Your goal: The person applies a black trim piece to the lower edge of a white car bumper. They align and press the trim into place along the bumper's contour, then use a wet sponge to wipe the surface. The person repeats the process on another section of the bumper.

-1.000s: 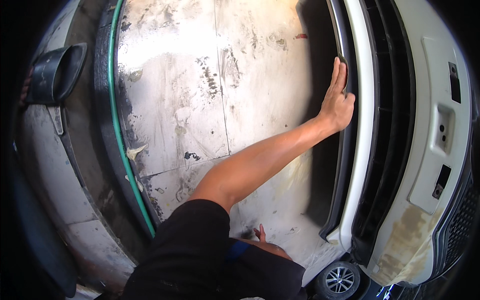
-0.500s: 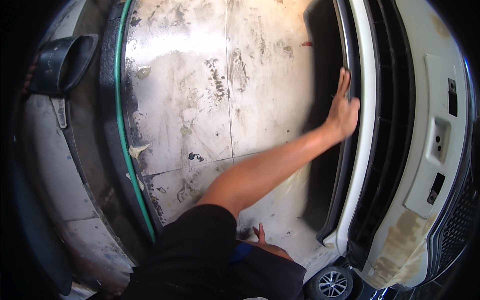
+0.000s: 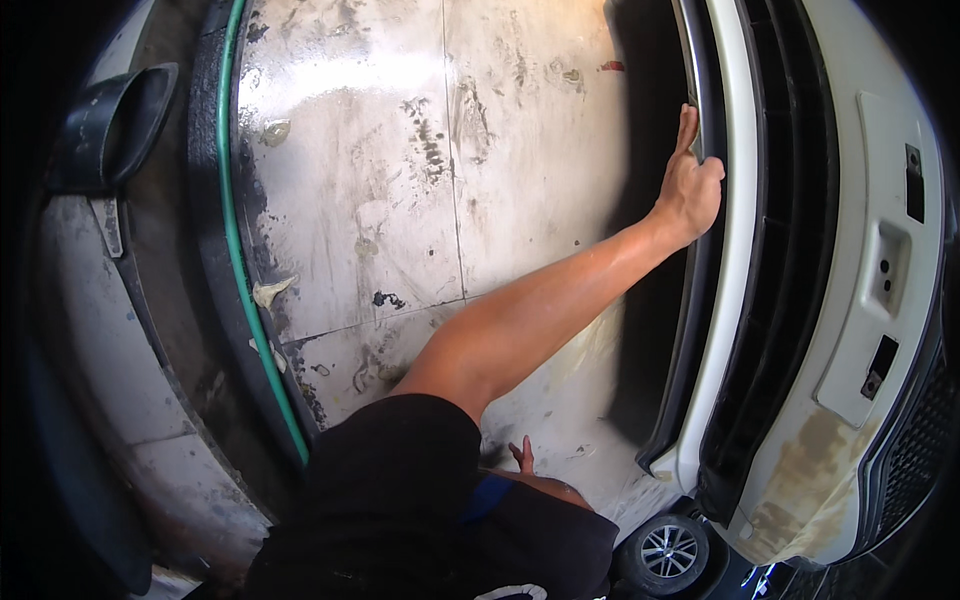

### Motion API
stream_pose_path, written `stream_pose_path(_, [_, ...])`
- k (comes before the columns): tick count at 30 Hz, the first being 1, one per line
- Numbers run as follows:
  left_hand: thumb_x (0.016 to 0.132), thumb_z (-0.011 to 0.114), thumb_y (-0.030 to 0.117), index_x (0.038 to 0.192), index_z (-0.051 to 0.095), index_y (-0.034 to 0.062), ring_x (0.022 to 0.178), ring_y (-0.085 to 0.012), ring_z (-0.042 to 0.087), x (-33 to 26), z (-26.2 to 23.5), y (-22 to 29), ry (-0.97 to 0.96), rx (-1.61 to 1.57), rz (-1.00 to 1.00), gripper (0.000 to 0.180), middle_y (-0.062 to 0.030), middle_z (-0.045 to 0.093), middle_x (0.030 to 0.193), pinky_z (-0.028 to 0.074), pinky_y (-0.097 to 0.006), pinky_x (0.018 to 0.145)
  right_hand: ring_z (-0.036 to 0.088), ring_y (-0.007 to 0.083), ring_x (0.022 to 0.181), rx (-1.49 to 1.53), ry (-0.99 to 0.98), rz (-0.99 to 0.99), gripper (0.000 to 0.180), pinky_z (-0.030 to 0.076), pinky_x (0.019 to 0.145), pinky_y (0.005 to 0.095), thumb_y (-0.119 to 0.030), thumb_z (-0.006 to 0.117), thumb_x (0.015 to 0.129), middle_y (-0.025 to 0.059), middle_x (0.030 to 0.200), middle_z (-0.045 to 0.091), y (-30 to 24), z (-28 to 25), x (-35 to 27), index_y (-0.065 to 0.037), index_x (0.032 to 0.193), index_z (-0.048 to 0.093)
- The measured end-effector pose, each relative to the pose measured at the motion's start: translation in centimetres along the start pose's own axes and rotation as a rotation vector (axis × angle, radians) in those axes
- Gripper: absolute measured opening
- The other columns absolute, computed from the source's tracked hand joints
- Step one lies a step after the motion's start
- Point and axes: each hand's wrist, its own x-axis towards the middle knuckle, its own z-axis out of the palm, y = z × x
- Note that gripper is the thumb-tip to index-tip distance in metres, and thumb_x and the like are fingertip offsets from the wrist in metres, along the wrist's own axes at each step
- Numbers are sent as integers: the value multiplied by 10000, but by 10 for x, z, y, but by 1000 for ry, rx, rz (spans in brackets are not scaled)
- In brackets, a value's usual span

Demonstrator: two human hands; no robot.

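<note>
My left hand [image 3: 690, 195] reaches across to the dark trim strip [image 3: 690, 330] along the edge of a white vehicle bumper [image 3: 735, 250]. Its fingers are pressed together along the strip, and the thumb bends over toward the white side. A thin sliver of something shows by the fingertips, too small to name. Low in the view, close to my body, my right hand [image 3: 523, 456] shows only a few fingers, spread apart, with nothing visible in them. Dark grille slats [image 3: 785, 250] lie right of the white band, and brownish patches [image 3: 805, 470] mark the bumper's near end.
A stained pale tiled floor [image 3: 370, 220] spreads under my arm. A green hose [image 3: 228, 180] runs along a dark ledge at left, beside a black hollow plastic part [image 3: 110, 130]. A wheel [image 3: 668, 552] stands at the lower right.
My left hand has slid a little farther up along the trim strip. The whole view has shifted slightly, and my right hand stays low near my body.
</note>
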Motion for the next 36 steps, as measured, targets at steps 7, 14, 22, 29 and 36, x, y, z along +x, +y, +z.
stream_pose_path(7, [802,381,100,1437,204,-110,1442,-347,95,-55,7,-14,-49,12,-14,693,-297,119,1536,124,-354,1184,444,389,1301,-4,-14,17,928,387,1050,434,-192,678,868,219,1445,416,9,6,-5,-105,1534,38])
stream_pose_path(14, [786,385,118,1412,266,-129,1383,-345,250,-35,4,-10,-46,-253,-167,683,-299,246,1493,196,-344,1152,457,398,1289,14,5,28,934,390,1047,438,-186,682,864,224,1440,423,6,0,-8,-102,1534,36])
stream_pose_path(22, [827,421,105,1300,324,-251,1452,-344,174,-16,5,-22,53,-20,-31,600,-340,127,1532,167,-312,1170,472,408,1275,12,18,-13,941,393,1042,442,-179,686,859,230,1433,431,-3,2,-3,-100,1533,34])
stream_pose_path(29, [836,394,69,1470,26,-121,1476,-340,1,-54,19,-20,-48,207,42,758,-275,-46,1571,70,-341,1201,474,413,1273,-26,-16,-20,961,397,1040,434,-162,701,841,257,1429,426,11,9,0,-85,1530,36])
stream_pose_path(36, [874,345,112,1478,-43,-92,1469,-367,-6,-16,5,-9,-89,295,-18,745,-263,-73,1571,65,-352,1208,467,405,1284,28,28,-37,981,389,1048,434,-161,717,825,254,1424,432,1,4,6,-65,1526,38])
